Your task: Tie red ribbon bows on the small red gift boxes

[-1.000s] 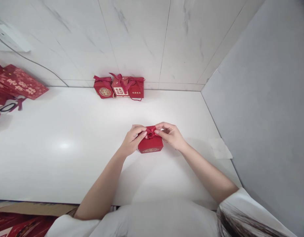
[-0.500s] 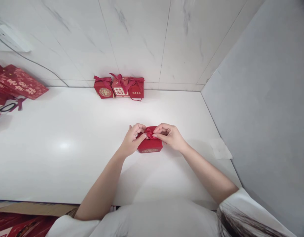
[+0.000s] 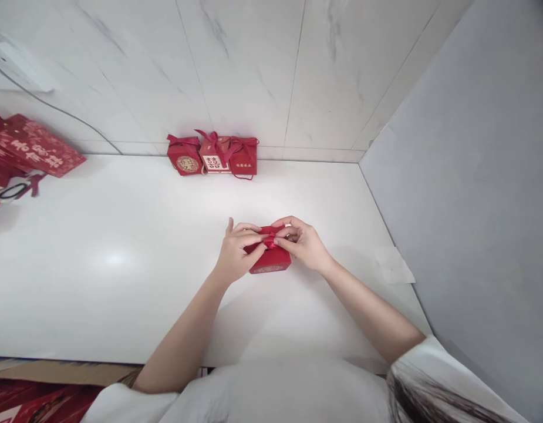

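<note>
In front of me on the white table stands a small red gift box (image 3: pixel 271 260) with a round gold print on its near side. A red ribbon (image 3: pixel 270 241) is gathered in a bow or knot on its top. From the left, my left hand (image 3: pixel 236 252) pinches the ribbon between thumb and fingers, its little finger raised. On the other side my right hand (image 3: pixel 304 242) is closed on the ribbon too, thumb toward me and fingers over the top. The fingers partly cover the box top and the ribbon ends.
Three finished-looking red boxes (image 3: pixel 213 158) with ribbons stand by the tiled wall. At the left lie red printed bags (image 3: pixel 37 147) and black-handled scissors (image 3: pixel 13 191). A white paper (image 3: pixel 393 265) lies near the grey side wall; a cardboard carton (image 3: pixel 64 371) is below the front edge.
My left hand's fingers have straightened somewhat and shifted along the ribbon. The box has moved slightly right, and the right hand's index finger has lifted and stretched over the box top.
</note>
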Demonstrator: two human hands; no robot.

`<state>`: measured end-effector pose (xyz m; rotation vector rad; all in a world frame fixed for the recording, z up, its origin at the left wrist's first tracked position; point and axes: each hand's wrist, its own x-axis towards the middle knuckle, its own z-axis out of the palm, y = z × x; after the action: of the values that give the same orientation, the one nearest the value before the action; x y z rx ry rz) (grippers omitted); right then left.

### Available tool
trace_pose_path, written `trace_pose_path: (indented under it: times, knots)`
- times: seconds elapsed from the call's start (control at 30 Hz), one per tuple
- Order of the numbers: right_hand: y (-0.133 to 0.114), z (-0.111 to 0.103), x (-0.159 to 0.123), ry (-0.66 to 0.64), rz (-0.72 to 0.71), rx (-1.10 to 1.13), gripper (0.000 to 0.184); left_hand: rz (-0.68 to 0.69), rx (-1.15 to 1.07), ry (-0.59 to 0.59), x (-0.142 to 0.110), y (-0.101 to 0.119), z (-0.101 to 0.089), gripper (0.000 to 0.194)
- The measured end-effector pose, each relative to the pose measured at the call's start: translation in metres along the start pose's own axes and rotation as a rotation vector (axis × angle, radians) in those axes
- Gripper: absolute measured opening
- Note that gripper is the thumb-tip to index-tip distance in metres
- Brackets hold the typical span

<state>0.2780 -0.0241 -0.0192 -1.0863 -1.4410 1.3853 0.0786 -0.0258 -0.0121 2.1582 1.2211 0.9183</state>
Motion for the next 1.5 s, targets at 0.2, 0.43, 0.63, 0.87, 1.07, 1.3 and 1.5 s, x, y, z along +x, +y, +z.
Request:
trace_pose_path:
  times: [0.2,0.43,0.63,0.87,1.07,1.3,1.5]
  knots:
    - [0.000,0.001,-0.002,0.001,-0.027,-0.055,0.025,0.038,0.021,-0.036,0.001,0.002,-0.003,0.011]
    - [-0.003,-0.004,-0.002,-0.087,-0.006,-0.051,0.033,-0.142,-0.105,0.086,0.001,0.000,0.004,0.024]
    - [-0.006,-0.005,-0.001,-0.090,0.025,-0.014,0.036,-0.178,-0.215,0.078,0.002,-0.005,0.004,0.027]
    - [-0.004,0.004,-0.003,-0.024,0.034,-0.013,0.021,-0.098,-0.233,0.015,0.002,-0.010,0.003,0.021]
    - [0.001,0.009,-0.004,0.037,-0.040,-0.016,0.015,-0.101,-0.253,0.017,0.001,-0.004,0.001,0.020]
    - [-0.006,0.001,-0.005,-0.079,-0.040,-0.065,0.017,-0.009,-0.240,0.027,0.002,-0.008,0.004,0.018]
    - [-0.005,0.001,-0.005,-0.079,-0.036,-0.077,0.021,-0.046,-0.231,0.025,0.001,-0.011,0.004,0.020]
